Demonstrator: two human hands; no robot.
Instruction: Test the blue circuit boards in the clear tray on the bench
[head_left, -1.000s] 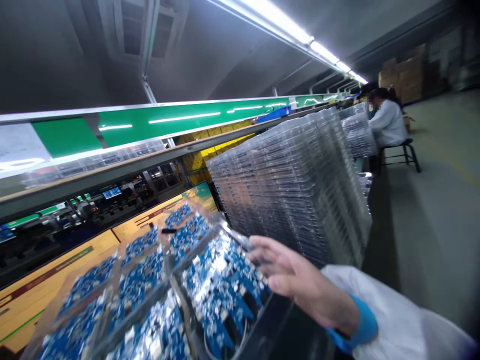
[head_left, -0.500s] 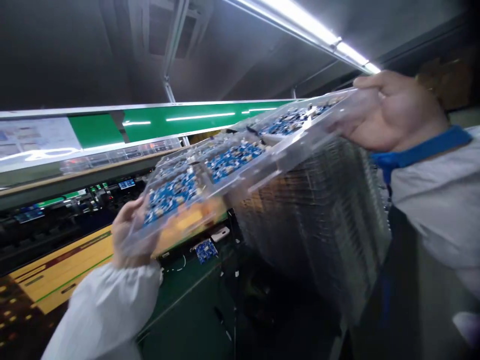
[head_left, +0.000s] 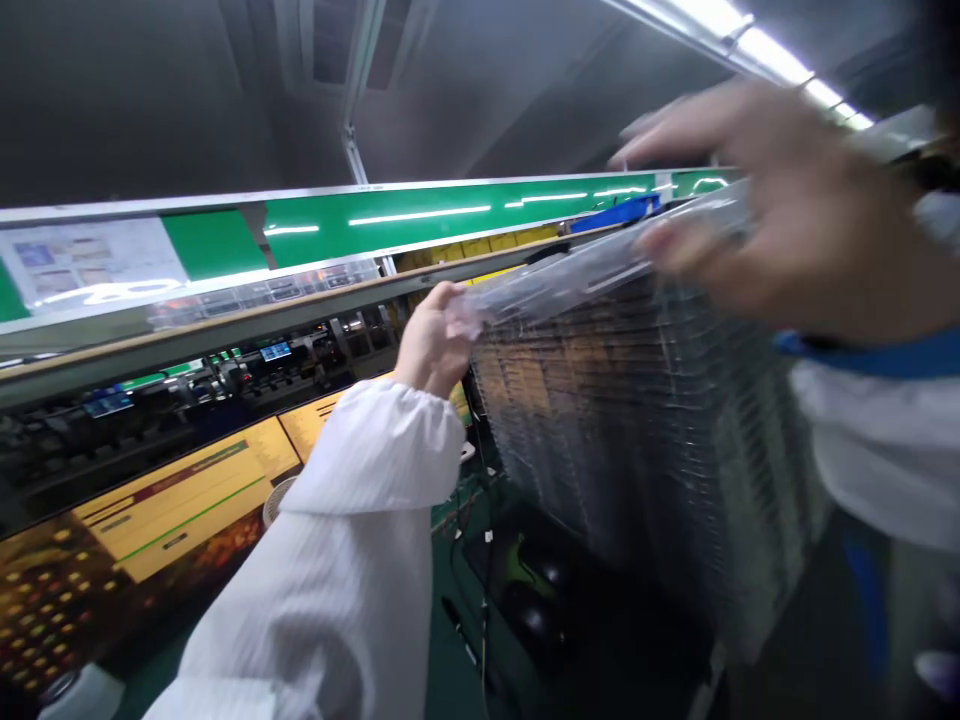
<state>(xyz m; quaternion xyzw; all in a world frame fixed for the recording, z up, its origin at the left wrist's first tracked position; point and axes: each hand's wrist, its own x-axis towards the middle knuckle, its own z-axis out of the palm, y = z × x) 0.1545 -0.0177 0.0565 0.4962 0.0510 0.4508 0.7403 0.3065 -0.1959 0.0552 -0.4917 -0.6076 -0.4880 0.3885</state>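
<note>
Head view: the clear tray point(head_left: 600, 265), held tilted in mid-air half a second ago, now rests level on the tall tray stack point(head_left: 637, 420). Left hand point(head_left: 435, 335) grips its near-left corner; right hand point(head_left: 780, 200) clasps its right edge.

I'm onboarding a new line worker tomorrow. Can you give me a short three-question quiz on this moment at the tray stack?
1. True or false: both hands are at the clear tray on top of the tall tray stack.
2. Which hand is at the tray's near corner, towards the green conveyor rail? A) left hand B) right hand C) neither
3. Fill in: the left arm wears a ______ sleeve.

Key
1. True: the left hand pinches one end and the right hand, blurred, has its fingers at the other.
2. A
3. white
</note>
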